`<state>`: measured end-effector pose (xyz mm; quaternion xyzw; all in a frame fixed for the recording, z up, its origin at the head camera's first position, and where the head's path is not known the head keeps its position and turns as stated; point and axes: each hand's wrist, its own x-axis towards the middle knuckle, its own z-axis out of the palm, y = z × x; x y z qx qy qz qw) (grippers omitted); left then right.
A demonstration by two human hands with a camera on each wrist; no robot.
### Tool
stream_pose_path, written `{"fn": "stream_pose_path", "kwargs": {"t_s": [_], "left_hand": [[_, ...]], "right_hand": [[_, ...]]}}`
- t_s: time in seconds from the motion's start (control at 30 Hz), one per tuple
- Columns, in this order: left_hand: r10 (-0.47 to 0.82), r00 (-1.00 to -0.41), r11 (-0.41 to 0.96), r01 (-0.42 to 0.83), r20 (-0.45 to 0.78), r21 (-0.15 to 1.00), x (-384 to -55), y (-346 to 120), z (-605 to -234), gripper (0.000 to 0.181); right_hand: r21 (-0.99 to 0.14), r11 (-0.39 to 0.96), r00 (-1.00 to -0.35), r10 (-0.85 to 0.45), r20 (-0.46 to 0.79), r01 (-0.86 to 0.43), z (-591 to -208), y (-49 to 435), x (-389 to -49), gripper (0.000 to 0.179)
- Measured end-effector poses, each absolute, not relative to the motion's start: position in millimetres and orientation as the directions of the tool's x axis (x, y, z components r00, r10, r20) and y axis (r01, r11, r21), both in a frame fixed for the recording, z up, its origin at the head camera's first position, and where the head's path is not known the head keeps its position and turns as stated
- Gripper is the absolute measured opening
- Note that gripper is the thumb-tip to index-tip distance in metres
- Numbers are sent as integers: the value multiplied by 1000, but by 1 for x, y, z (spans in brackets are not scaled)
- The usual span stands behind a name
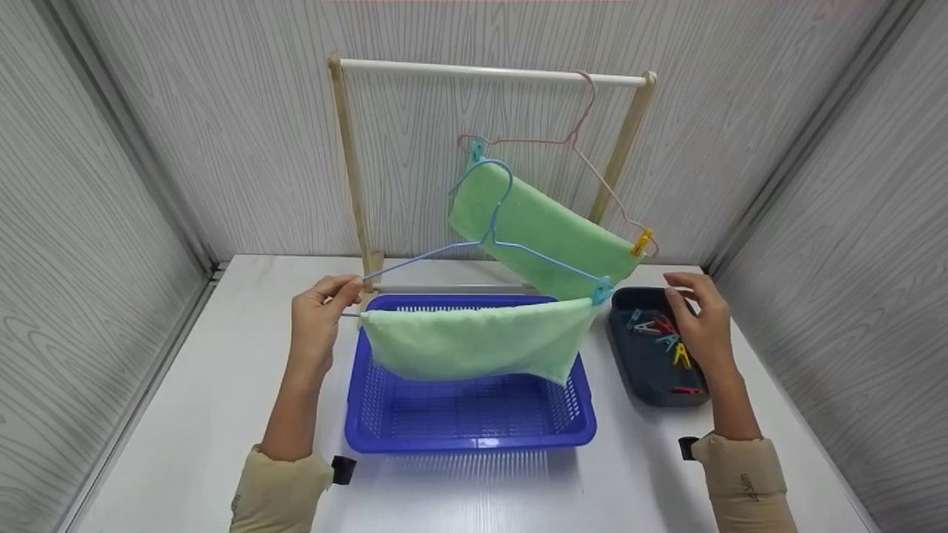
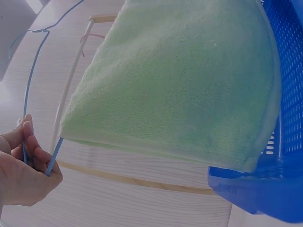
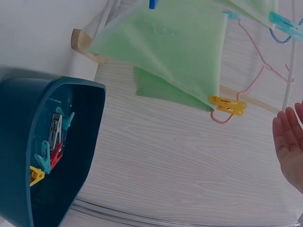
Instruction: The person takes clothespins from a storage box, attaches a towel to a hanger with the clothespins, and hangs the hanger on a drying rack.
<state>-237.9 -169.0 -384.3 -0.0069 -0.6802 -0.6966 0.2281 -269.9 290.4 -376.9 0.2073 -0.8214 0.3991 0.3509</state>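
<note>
Where the blue hanger [image 1: 489, 235] ends at left: the left hand [image 1: 322, 311] pinches its wire between thumb and fingers.
Blue basket [image 1: 474, 446]: on the tabletop [image 1: 185, 414], partly behind the front cloth.
Front cloth [image 1: 474, 340]: pale green, hanging from the blue hanger's lower bar, front teal clip [image 1: 602, 290] at its right end.
Rack [image 1: 489, 70]: behind, with a pink hanger [image 1: 574, 135] hooked over its white rod.
Rear cloth [image 1: 548, 222]: green, slanting down rightward, upper teal clip [image 1: 476, 150] at left, yellow clip [image 1: 641, 243] at right.
Dark tray [image 1: 666, 400]: right of the basket, coloured clips [image 1: 670, 342] inside.
Right hand [image 1: 700, 318]: near the tray's right side, fingers relaxed, holding nothing.
</note>
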Motion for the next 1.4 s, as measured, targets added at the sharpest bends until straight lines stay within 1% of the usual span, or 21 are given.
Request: {"fn": "stream_pose_path", "kwargs": {"t_s": [0.27, 0.47, 0.53, 0.7, 0.8, 1.07, 1.4], "left_hand": [[-313, -896, 26, 324, 315, 946, -239, -169, -383, 19], [-309, -899, 25, 320, 311, 947, -238, -169, -384, 19], [-307, -900, 25, 316, 308, 948, -238, -169, -384, 19], [-306, -902, 35, 308, 304, 951, -237, -169, -384, 20], [-303, -899, 35, 321, 316, 947, -238, -169, -384, 20], [-298, -897, 38, 332, 327, 943, -239, -170, -385, 19], [-291, -898, 58, 329, 331, 943, -239, -170, -387, 22]], "right_hand": [[-524, 629, -684, -18, 729, -575, -393, 304, -277, 16], [-556, 624, -698, 23, 716, -549, -409, 313, -284, 14], [-577, 632, -716, 50, 696, -517, -414, 316, -286, 14], [-642, 624, -764, 109, 636, -446, -441, 336, -303, 16], [-665, 609, -777, 124, 617, -432, -452, 344, -311, 16], [-697, 591, -802, 136, 582, -406, -467, 352, -318, 17], [-707, 622, -849, 127, 514, -335, -484, 361, -330, 15]]}}
